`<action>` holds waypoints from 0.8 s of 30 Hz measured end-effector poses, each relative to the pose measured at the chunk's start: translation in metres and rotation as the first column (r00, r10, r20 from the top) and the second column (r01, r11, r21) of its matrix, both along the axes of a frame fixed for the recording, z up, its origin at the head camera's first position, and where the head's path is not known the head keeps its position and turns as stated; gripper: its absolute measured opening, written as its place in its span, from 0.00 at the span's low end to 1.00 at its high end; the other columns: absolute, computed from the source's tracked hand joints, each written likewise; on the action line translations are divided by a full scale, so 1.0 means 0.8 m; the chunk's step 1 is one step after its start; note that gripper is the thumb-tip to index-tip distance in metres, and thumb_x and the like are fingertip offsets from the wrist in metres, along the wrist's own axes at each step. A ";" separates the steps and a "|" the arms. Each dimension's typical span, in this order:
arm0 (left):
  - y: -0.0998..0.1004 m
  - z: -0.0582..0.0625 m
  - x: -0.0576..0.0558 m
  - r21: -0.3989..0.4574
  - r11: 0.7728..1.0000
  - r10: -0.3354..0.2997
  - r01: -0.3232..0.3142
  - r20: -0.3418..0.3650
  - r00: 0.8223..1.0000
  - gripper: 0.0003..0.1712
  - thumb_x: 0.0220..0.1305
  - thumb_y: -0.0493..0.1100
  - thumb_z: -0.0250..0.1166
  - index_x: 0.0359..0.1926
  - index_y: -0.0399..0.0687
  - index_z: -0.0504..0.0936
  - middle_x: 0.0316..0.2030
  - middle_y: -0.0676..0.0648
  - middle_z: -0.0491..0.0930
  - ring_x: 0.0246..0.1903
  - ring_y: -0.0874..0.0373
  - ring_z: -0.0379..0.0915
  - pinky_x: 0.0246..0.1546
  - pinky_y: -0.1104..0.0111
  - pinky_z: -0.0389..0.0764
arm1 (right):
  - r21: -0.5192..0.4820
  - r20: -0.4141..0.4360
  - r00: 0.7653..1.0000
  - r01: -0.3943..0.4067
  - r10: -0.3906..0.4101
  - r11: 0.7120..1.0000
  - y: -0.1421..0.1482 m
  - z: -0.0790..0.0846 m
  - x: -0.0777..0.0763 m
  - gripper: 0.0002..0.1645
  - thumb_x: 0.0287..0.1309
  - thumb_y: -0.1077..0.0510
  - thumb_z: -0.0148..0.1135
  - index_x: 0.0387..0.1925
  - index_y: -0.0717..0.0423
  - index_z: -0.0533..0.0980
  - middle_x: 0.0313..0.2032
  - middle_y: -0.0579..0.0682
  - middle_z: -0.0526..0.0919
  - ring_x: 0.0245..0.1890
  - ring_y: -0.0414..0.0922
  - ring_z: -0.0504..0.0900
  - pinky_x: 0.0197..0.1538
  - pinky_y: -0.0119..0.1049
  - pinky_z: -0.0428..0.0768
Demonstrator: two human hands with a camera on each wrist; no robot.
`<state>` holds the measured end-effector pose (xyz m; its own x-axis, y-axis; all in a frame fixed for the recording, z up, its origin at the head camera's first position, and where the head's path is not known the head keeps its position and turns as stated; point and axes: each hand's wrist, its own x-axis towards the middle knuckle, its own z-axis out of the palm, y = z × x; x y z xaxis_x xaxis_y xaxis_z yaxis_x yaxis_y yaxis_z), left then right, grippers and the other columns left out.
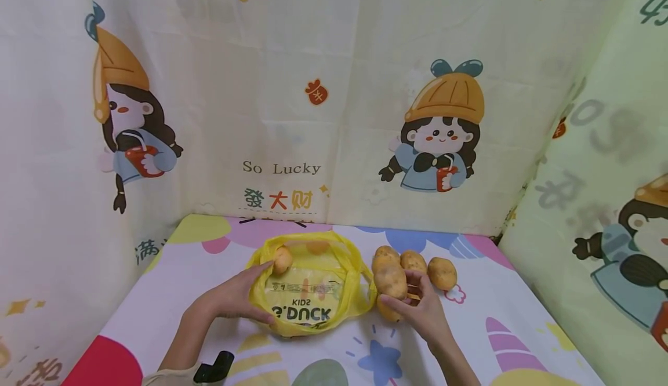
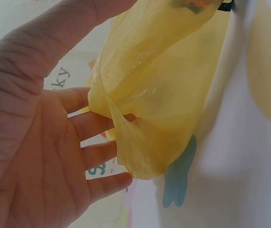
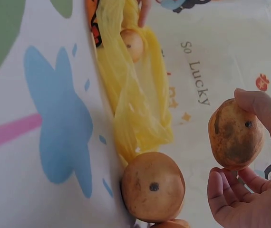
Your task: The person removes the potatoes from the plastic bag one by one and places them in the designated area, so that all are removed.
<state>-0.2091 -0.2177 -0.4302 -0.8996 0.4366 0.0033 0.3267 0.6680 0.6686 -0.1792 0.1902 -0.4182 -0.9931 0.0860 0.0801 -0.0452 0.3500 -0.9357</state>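
Observation:
A yellow plastic bag (image 1: 360, 281) lies on the table with its mouth spread wide; printing shows inside. One potato (image 1: 283, 259) is at its far left inside. My left hand (image 1: 229, 296) touches the bag's left rim, thumb and fingers spread apart. In the left wrist view, straight fingers (image 2: 100, 154) reach behind the yellow plastic, some tips hidden. To the right of the bag, my right hand (image 1: 425, 308) holds a brown potato (image 1: 390, 280) between thumb and fingers, raised above the others. The right wrist view shows this held potato (image 3: 235, 135) with a dark patch.
Several loose potatoes lie right of the bag, among them a rightmost potato (image 1: 442, 273) and a nearer potato (image 1: 388, 312) under the held one. Printed cloth walls (image 1: 355, 142) enclose the patterned tabletop (image 1: 198, 281) at the back and sides.

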 end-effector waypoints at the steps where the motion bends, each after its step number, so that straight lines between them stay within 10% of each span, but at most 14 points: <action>1: 0.000 0.000 0.001 -0.003 1.000 -0.001 0.001 0.002 1.000 0.72 0.41 0.61 0.85 0.78 0.34 0.55 0.73 0.30 0.61 0.72 0.32 0.57 0.70 0.38 0.60 | 0.006 0.000 1.000 0.006 -0.006 1.000 0.001 0.000 0.000 0.43 0.49 0.53 0.82 0.63 0.55 0.68 0.56 0.56 0.76 0.55 0.47 0.74 0.49 0.28 0.77; 24: -0.001 0.000 0.000 0.015 1.000 -0.012 0.012 -0.003 1.000 0.72 0.41 0.60 0.85 0.77 0.33 0.55 0.72 0.30 0.62 0.71 0.33 0.58 0.69 0.37 0.60 | 0.104 0.017 0.993 0.114 -0.116 0.988 0.052 0.002 0.002 0.48 0.53 0.50 0.80 0.69 0.58 0.63 0.64 0.55 0.73 0.56 0.41 0.72 0.53 0.28 0.74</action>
